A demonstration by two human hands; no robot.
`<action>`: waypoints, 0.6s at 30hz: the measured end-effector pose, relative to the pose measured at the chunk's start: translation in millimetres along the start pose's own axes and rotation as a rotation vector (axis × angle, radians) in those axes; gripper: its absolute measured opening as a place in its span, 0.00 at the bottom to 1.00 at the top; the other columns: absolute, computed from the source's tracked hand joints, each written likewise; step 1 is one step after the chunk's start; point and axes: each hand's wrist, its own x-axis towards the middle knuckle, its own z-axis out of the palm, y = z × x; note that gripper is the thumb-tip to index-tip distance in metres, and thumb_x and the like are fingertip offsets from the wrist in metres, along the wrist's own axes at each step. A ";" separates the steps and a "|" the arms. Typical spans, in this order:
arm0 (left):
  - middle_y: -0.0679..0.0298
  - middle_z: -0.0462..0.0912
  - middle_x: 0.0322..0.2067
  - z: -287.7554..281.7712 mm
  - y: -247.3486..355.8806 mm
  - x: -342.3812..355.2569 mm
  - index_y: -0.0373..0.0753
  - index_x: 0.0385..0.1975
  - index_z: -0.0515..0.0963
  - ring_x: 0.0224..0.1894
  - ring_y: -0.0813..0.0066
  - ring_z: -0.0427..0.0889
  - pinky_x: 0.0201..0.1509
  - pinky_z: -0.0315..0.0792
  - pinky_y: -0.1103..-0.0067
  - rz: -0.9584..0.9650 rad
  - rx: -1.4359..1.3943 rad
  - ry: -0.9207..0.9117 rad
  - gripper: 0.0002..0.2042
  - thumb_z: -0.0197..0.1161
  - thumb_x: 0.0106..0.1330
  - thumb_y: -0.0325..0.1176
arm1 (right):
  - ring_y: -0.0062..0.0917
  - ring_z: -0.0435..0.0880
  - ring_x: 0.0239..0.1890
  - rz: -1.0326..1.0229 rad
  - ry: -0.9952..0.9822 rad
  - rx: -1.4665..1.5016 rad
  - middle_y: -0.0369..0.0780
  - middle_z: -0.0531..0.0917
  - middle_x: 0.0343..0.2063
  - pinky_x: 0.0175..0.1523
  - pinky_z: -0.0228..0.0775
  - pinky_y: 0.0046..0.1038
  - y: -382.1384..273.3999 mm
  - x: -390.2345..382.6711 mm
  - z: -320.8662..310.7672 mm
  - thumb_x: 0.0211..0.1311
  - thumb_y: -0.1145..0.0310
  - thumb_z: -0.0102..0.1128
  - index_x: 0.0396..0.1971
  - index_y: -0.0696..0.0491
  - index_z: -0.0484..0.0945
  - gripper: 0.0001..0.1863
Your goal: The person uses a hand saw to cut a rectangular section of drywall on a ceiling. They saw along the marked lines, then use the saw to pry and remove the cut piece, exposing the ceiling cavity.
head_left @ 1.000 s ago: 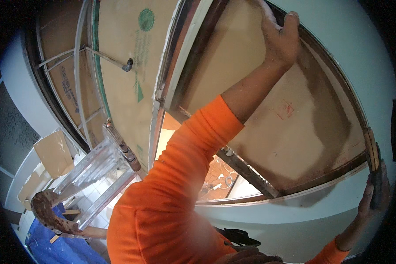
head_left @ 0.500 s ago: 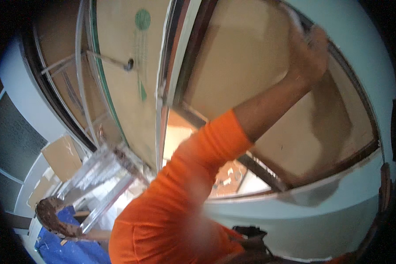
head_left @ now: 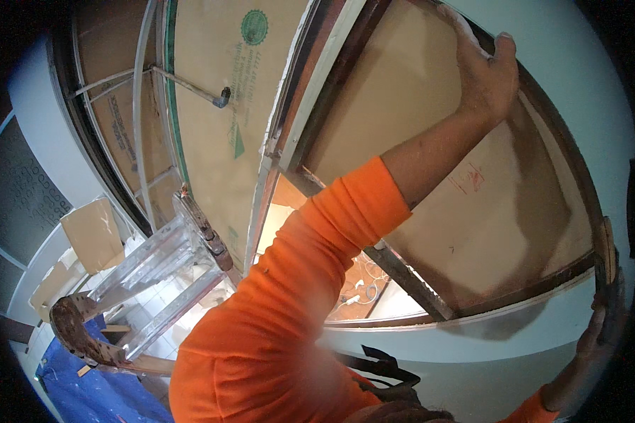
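Up at the upper right, my left hand (head_left: 488, 83) rests on the brown board (head_left: 430, 247) along its curved-looking dark frame (head_left: 554, 127), fingers stretched along the edge and thumb apart. My orange-sleeved left arm crosses the middle of the view, hiding part of a bright gap behind it. Low at the far right, my right hand (head_left: 591, 326) is closed around a narrow dark wooden strip (head_left: 605, 257) by the board's lower corner, partly in shadow. A pale trim strip (head_left: 331, 63) runs beside the board's left edge.
A paint-stained aluminium ladder (head_left: 166, 310) stands at the lower left, beside cardboard pieces (head_left: 88, 236) and a blue sheet (head_left: 60, 381). Further left are a green-edged tan panel (head_left: 212, 162) with a protruding pipe (head_left: 197, 92) and a frosted window (head_left: 25, 183). Cables show through the gap.
My left hand has moved slightly right and down along the frame since a second ago. The whole view has shifted a little. My right hand is still on the wooden strip.
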 end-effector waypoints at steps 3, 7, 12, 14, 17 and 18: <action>0.30 0.44 0.72 4.2 -19.7 2.3 0.17 0.71 0.32 0.77 0.47 0.45 0.78 0.41 0.70 0.042 0.048 0.036 0.44 0.55 0.72 0.39 | 0.26 0.79 0.34 -0.010 -0.022 0.017 0.43 0.82 0.34 0.38 0.71 0.29 3.5 4.4 8.8 0.73 0.43 0.48 0.66 0.59 0.71 0.36; 0.32 0.48 0.72 -0.9 0.6 -6.7 0.17 0.71 0.33 0.75 0.50 0.50 0.78 0.43 0.71 -0.021 -0.066 -0.005 0.43 0.56 0.71 0.36 | 0.23 0.79 0.28 -0.141 0.048 0.020 0.40 0.82 0.31 0.32 0.70 0.26 -0.8 -1.9 30.4 0.74 0.45 0.50 0.62 0.61 0.74 0.34; 0.39 0.56 0.69 -3.5 -8.8 6.8 0.17 0.71 0.35 0.70 0.55 0.58 0.74 0.49 0.74 0.049 -0.100 0.009 0.42 0.55 0.71 0.33 | 0.25 0.81 0.31 -0.168 0.114 -0.055 0.43 0.85 0.35 0.35 0.73 0.26 -6.3 9.4 34.4 0.73 0.42 0.49 0.63 0.62 0.73 0.37; 0.41 0.58 0.68 -2.6 -2.0 6.3 0.18 0.72 0.37 0.69 0.57 0.60 0.73 0.51 0.75 0.020 -0.135 0.014 0.40 0.54 0.71 0.32 | 0.28 0.82 0.35 -0.052 0.022 -0.077 0.47 0.84 0.43 0.39 0.74 0.29 15.5 -3.8 21.1 0.73 0.43 0.49 0.66 0.59 0.70 0.36; 0.42 0.59 0.68 -1.2 6.4 5.1 0.20 0.73 0.39 0.68 0.57 0.61 0.72 0.53 0.75 -0.040 -0.168 0.045 0.38 0.52 0.71 0.32 | 0.31 0.81 0.47 0.110 -0.128 -0.138 0.50 0.78 0.55 0.48 0.74 0.35 30.9 -13.9 -2.9 0.74 0.43 0.47 0.69 0.56 0.66 0.36; 0.41 0.59 0.68 -0.5 5.6 8.1 0.21 0.73 0.39 0.68 0.56 0.61 0.73 0.52 0.74 -0.092 -0.167 0.054 0.38 0.51 0.71 0.33 | 0.32 0.80 0.51 0.171 -0.191 -0.146 0.50 0.75 0.60 0.52 0.73 0.37 38.0 -19.9 -12.3 0.74 0.44 0.46 0.71 0.55 0.64 0.36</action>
